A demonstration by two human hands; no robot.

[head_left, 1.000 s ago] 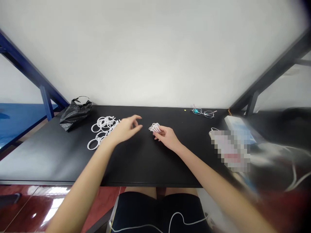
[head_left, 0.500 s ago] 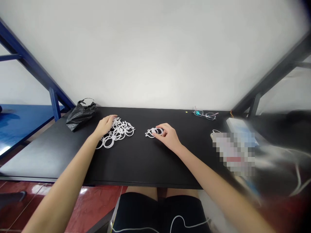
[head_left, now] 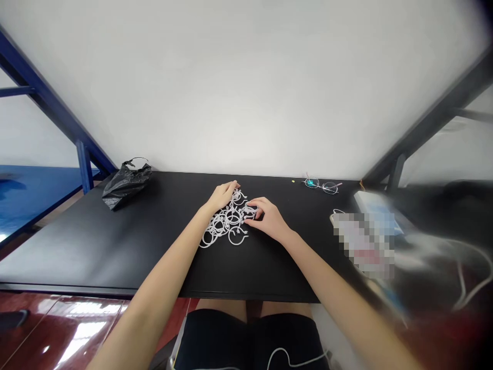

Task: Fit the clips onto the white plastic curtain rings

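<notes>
A loose pile of white plastic rings, some with a gap and small tabs, lies on the black table between my hands. My left hand rests against the pile's left and far side, fingers stretched out and close together, hiding some rings. At the right edge, my right hand curves its thumb and fingers around a few rings. Its grip is partly hidden. One separate ring lies at the near side of the pile.
The black table meets a pale wall. A crumpled black plastic bag sits at the back left. Eyeglasses lie at the back right. A pixelated item, a white box and clear plastic with cables stand at the right.
My left hand has moved right, pushing the ring pile across the table until it meets the rings at my right hand. My right hand has stayed nearly in place.
</notes>
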